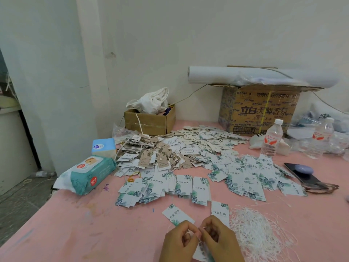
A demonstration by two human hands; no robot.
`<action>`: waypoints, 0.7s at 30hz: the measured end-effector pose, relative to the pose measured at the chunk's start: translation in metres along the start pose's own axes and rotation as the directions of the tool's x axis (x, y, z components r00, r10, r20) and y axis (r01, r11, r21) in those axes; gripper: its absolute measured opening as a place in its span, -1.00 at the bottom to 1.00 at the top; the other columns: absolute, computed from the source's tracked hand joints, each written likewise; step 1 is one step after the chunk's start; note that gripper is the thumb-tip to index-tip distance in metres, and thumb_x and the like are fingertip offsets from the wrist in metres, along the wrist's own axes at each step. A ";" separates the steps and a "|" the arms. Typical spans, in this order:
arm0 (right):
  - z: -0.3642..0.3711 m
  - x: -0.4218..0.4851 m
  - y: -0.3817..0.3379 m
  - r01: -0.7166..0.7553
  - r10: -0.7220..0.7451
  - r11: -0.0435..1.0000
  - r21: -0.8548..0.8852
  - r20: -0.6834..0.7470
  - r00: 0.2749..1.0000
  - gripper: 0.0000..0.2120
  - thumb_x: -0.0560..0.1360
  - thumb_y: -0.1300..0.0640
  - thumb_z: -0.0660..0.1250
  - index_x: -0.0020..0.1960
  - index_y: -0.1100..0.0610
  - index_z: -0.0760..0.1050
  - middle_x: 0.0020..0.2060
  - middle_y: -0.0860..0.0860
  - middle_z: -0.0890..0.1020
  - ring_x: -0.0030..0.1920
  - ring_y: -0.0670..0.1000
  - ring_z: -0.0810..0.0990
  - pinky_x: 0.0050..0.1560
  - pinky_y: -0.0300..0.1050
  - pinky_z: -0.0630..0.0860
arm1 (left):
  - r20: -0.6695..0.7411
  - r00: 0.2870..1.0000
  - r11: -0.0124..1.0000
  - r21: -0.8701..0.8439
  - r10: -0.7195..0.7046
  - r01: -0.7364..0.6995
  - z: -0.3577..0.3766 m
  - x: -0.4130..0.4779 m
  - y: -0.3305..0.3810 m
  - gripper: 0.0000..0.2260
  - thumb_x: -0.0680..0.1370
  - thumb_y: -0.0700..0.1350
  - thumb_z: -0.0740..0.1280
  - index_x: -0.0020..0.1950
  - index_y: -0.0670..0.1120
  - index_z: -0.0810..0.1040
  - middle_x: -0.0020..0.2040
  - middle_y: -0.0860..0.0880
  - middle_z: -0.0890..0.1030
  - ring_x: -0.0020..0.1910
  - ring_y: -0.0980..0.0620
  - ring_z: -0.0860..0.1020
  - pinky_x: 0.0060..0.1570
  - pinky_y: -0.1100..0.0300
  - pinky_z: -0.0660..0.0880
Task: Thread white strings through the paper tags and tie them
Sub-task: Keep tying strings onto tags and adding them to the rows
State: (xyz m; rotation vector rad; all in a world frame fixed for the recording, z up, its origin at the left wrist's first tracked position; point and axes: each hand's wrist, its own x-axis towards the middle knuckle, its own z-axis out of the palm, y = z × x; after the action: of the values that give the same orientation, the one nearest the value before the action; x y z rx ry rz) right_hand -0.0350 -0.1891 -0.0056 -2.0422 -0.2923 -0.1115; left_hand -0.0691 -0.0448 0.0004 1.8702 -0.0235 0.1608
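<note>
White string (205, 227) pinched by curled fingers (191, 231) of left hand (178, 242) and right hand (221, 241), tag (200, 252) just beneath

Bottom centre: a left hand (179, 241) and a right hand (219, 239) meet fingertip to fingertip, both pinching a white string (205, 227). A tag (202, 251) is partly seen just below them. A tangle of strings (258, 233) lies at lower right on the pink table (75, 224). Loose tags (188, 157) blanket the middle. At left sit a wipes pack (88, 176) and a tissue box (103, 147). Behind are a small box (151, 121) and a carton (260, 108) topped by a white roll (245, 74). At right are two bottles (272, 138) and a phone (302, 173).
</note>
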 end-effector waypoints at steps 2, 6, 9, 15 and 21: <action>0.000 0.000 -0.001 -0.006 0.006 1.000 0.003 -0.004 1.000 -0.87 0.45 0.22 0.42 -0.22 0.07 0.51 -0.47 -0.05 0.52 -0.47 -0.17 0.34 -0.37 -0.39 0.31 | -0.001 1.000 1.000 0.000 -0.001 0.001 0.000 0.000 0.000 -0.85 0.50 -0.14 0.39 -0.26 0.03 0.55 -0.54 0.08 0.29 -0.48 0.17 0.24 -0.40 0.36 0.20; 0.000 0.000 -0.003 -0.008 0.008 1.000 -0.010 -0.003 1.000 -0.87 0.45 0.22 0.42 -0.22 0.08 0.51 -0.48 -0.04 0.52 -0.47 -0.17 0.33 -0.37 -0.38 0.30 | 0.004 1.000 1.000 0.001 0.003 -0.003 0.000 0.001 -0.001 -0.85 0.49 -0.13 0.38 -0.27 0.05 0.55 -0.54 0.07 0.31 -0.47 0.16 0.26 -0.39 0.35 0.21; 0.000 -0.001 -0.004 -0.011 0.011 1.000 -0.011 -0.010 1.000 -0.87 0.45 0.25 0.42 -0.22 0.10 0.51 -0.48 -0.03 0.53 -0.48 -0.17 0.33 -0.38 -0.38 0.30 | 0.006 1.000 1.000 0.002 -0.002 0.002 0.001 0.001 -0.003 -0.83 0.49 -0.12 0.38 -0.28 0.08 0.53 -0.52 0.06 0.32 -0.46 0.16 0.26 -0.38 0.34 0.22; -0.001 -0.002 -0.008 -0.033 0.033 0.999 0.004 -0.001 0.999 -0.85 0.46 0.30 0.39 -0.23 0.12 0.50 -0.48 0.00 0.52 -0.47 -0.11 0.34 -0.37 -0.33 0.31 | 0.006 1.000 1.000 0.016 0.020 -0.020 0.002 0.000 -0.005 -0.92 0.48 -0.09 0.34 -0.19 0.08 0.51 -0.52 0.06 0.34 -0.46 0.16 0.28 -0.37 0.31 0.24; 0.001 -0.001 -0.007 -0.043 0.043 0.999 0.016 0.002 0.999 -0.88 0.47 0.29 0.38 -0.21 0.14 0.51 -0.47 0.05 0.54 -0.47 -0.09 0.36 -0.37 -0.31 0.30 | 0.008 1.000 1.000 0.023 0.014 -0.014 0.002 -0.001 -0.005 -0.91 0.47 -0.09 0.31 -0.22 0.06 0.50 -0.51 0.07 0.33 -0.44 0.14 0.28 -0.35 0.30 0.26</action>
State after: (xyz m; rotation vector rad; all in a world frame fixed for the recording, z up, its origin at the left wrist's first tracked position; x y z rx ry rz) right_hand -0.0382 -0.1855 0.0000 -2.0319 -0.2493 -0.0800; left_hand -0.0698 -0.0456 -0.0047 1.8943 -0.0408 0.1641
